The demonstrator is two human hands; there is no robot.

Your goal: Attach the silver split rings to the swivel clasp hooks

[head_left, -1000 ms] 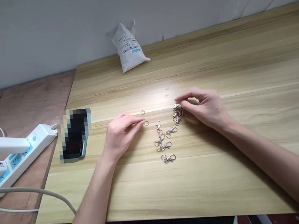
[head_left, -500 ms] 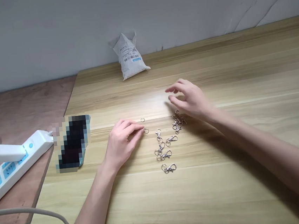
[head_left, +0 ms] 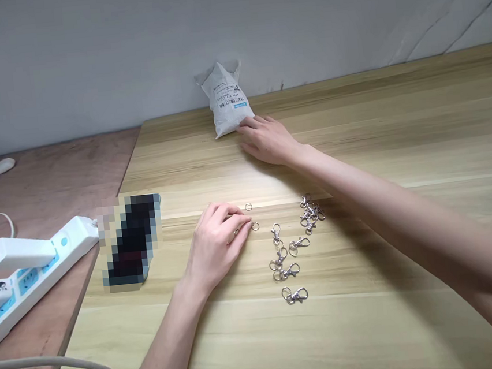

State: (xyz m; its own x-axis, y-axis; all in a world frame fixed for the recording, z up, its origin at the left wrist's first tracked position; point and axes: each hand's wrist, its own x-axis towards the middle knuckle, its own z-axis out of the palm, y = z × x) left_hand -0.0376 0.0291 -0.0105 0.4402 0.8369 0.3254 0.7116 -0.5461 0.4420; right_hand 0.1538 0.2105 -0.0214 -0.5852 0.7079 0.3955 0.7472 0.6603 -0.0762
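Observation:
My left hand [head_left: 220, 242] rests on the wooden table with thumb and index finger pinched at a small metal ring [head_left: 255, 226]. Another ring [head_left: 249, 207] lies just beyond those fingertips. Farther back, my right hand [head_left: 270, 140] reaches to the lower right corner of a white plastic parcel [head_left: 228, 102]. Its fingertips meet that corner, while the thumb stands apart below. Several swivel clasps with rings, one of them a nearest clasp [head_left: 295, 295], lie spread out between my arms. A small heap of clasps [head_left: 310, 213] sits beside my right forearm.
A phone [head_left: 132, 239], blurred out, lies left of my left hand. On the lower brown surface are a white power strip [head_left: 71, 242] with plugs, a white oval object [head_left: 3, 166] and cables [head_left: 63, 361]. A grey wall [head_left: 321, 20] bounds the table's back.
My right hand has moved from above the clasp heap, away and to the left, to the parcel's corner. My left hand stays at the ring. The whole view has shifted slightly.

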